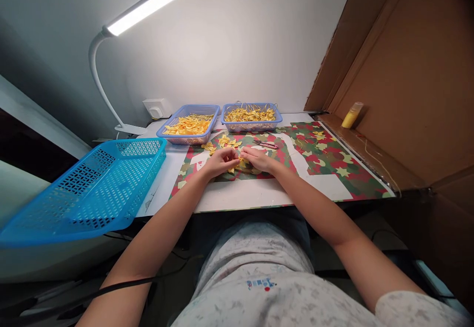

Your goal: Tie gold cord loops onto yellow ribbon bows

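Note:
My left hand (pixel 222 162) and my right hand (pixel 256 159) meet over the patterned table cover, fingers bent and pinched close together. Between and just below them shows a yellow ribbon-like flower piece (pixel 242 163), mostly hidden by the fingers. Several more yellow flower pieces (pixel 226 141) lie just beyond my left hand. A pair of small thread snips (pixel 265 144) rests behind my right hand. Thin golden cord (pixel 301 144) lies on the cover farther right.
Blue baskets at the back hold yellow petal pieces (pixel 188 125) and shiny gold pieces (pixel 250 114). A large turquoise basket (pixel 148 183) sticks out at the left edge. A lamp (pixel 97 65) stands behind it. A yellow thread spool (pixel 351 115) stands on the right ledge.

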`<state>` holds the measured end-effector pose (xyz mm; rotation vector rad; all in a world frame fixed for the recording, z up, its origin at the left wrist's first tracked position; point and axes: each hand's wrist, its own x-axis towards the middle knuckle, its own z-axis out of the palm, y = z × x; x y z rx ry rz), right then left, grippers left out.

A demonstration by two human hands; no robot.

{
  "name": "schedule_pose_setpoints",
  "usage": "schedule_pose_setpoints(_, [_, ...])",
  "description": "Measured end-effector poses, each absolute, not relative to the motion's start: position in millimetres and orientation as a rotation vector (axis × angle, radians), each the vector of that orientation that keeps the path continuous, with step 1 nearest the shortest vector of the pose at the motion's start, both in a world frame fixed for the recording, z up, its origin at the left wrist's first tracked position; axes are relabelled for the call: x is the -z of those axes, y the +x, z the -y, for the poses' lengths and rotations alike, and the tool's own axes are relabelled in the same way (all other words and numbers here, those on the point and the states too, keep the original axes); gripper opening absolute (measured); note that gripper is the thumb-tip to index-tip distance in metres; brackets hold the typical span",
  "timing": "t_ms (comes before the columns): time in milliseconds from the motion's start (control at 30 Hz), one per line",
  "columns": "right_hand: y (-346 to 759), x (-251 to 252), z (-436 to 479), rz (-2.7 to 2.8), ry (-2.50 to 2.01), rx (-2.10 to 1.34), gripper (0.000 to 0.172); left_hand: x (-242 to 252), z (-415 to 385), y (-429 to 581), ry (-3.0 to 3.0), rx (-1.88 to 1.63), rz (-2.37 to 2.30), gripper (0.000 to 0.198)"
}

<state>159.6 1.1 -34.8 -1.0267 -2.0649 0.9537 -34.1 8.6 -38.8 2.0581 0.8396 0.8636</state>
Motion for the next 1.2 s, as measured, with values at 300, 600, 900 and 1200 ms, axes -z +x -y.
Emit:
schedule_pose_setpoints(300, [157,35,-1,2.039,-1.004,-1.027,0.027,41,-12,-34,1.989,-0.782,-0.792,0.032])
schedule_pose_setpoints(600, [155,29,3,1.929,-0.949,-1.122,0.023,41,-10,-34,1.819,-0.872,-0.751,0.034])
schedule_pose_setpoints(900, [154,24,8,1.886,-0.844,-1.04,0.02,38,-11,-29,1.575,-1.017,-0.636,0.041])
schedule_pose_setpoints(1200, [151,31,4,1.905,-0.838,-0.555,0.017,43,-13,-32,1.354,-1.006,-0.672,0.041])
